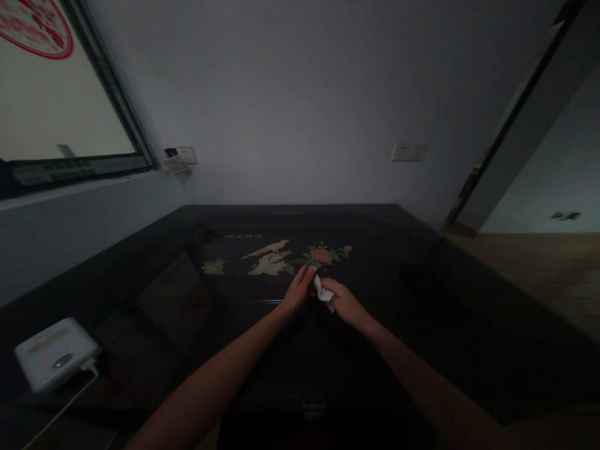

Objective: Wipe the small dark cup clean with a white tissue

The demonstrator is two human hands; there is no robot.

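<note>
The room is dim. Both my hands meet over a dark lacquered cabinet top (262, 287) painted with a bird and flowers (276, 256). My right hand (344, 302) is closed on a small white cloth or tissue (323, 292). My left hand (299, 290) has its fingers curled round a small dark object (321, 270) that I cannot make out, right beside the cloth. The two hands touch or nearly touch at the fingertips.
A white box-shaped device (54, 353) with a cable sits at the near left. Wall sockets (180, 159) are at the left corner and another socket plate (409, 151) is on the back wall. A window (56, 106) is at left, a doorway and wooden floor (539, 262) at right.
</note>
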